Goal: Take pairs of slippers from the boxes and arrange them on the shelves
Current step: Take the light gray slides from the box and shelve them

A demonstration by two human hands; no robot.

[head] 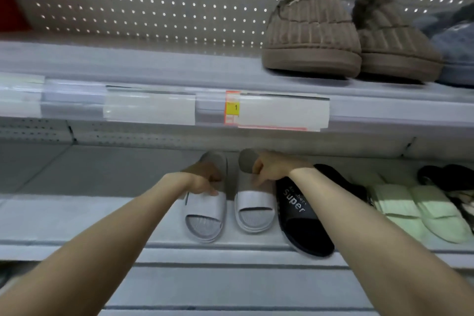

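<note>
Left hand [205, 179] grips left slipper [205, 215], right hand [272, 167] pinches right slipper [255, 210] heel; best align toes evenly along shelf [77, 177] front.

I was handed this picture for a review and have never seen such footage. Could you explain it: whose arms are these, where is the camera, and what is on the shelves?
There is no machine here. A person wears a wide-angle camera on the head, so you see their own two bare arms reaching forward; this is the only view. The left hand and the right hand each grip the heel part of one of the grey slippers, which stand side by side on the lower shelf, toes toward the camera. To their right lie a black slipper printed "Super", pale green slippers and darker slippers at the edge. On the upper shelf stand brown knitted slippers, and a price label sits on its front rail.
</note>
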